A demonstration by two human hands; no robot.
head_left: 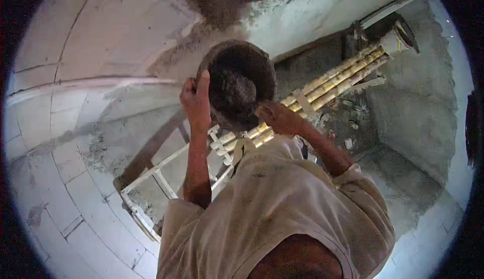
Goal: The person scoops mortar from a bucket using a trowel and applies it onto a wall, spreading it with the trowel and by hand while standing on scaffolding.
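Observation:
A dark, round rubber-like bucket [227,72] is held up in front of my chest, with a darker lump of material, too dim to identify, inside it. My left hand [197,102] grips the bucket's left rim, thumb along the edge. At its lower right, my right hand [280,116] has curled fingers reaching over the rim; whether they hold a tool inside is hidden. Beneath the bucket run several pale bamboo-like poles [348,72], bound together and set on the diagonal.
A white metal frame [161,180] lies below on the left. Small rubble [350,115] sits beside the poles on the right. Tiled white walls [75,203] surround the left, rough grey plastered walls [413,102] the right. A pale cylindrical fitting [393,42] caps the poles' far end.

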